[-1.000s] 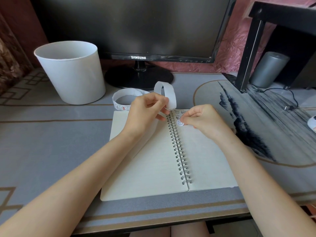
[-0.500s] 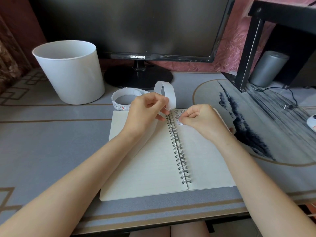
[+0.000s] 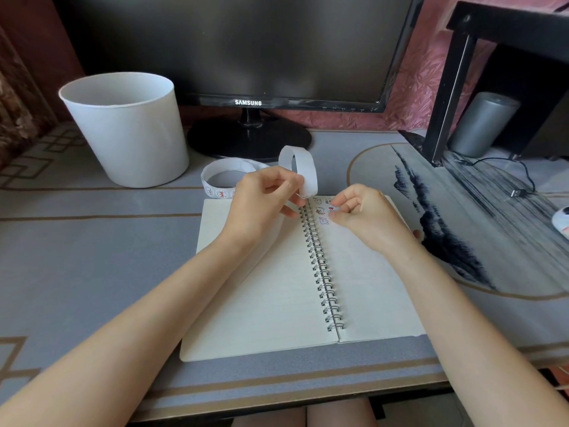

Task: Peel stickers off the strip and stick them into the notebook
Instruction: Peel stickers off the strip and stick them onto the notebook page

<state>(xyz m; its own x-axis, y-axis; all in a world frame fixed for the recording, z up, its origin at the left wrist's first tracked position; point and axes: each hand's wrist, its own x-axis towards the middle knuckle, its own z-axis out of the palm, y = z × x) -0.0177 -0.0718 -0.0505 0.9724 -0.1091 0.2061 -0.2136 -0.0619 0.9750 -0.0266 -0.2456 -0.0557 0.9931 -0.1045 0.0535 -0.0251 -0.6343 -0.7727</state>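
Note:
An open spiral notebook lies on the desk in front of me. My left hand pinches the white sticker strip, which curls up in a loop above the notebook's top edge and trails back to a loose coil on the desk. My right hand hovers over the top left corner of the right page with its fingers curled; nothing shows between them. Several small cartoon stickers sit on that corner, among them a pink one and a bear-like one.
A white bucket stands at the back left. A Samsung monitor on its round stand rises behind the notebook. At the right are a black shelf leg, a grey cylinder and a cable.
My right hand lifted off the sticker it pressed beside the spiral and moved up and slightly right; that sticker now shows on the page. My left hand kept hold of the strip.

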